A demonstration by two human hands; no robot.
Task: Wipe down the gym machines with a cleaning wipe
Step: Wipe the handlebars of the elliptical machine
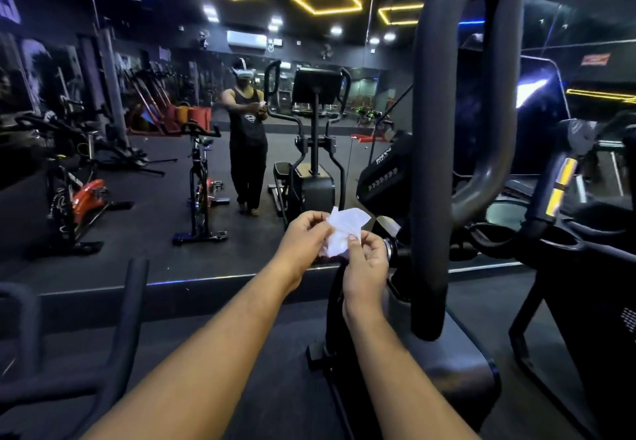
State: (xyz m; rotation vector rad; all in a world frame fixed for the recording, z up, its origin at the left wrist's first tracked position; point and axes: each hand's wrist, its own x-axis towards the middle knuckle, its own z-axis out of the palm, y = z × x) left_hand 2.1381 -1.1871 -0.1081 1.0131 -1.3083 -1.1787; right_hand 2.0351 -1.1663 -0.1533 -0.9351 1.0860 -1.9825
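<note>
A crumpled white cleaning wipe is held in front of me by both hands. My left hand pinches its left side. My right hand pinches its lower right edge with thumb and forefinger. Just to the right rises the thick black looped handlebar of an elliptical machine, whose dark base stands on the floor below my right forearm. The hands are a short way left of the handlebar and do not touch it.
A wall mirror ahead reflects me, spin bikes and the elliptical. The black handlebar of a spin bike stands at lower left. A treadmill console with a yellow-striped grip sits at right. Dark rubber floor lies between the machines.
</note>
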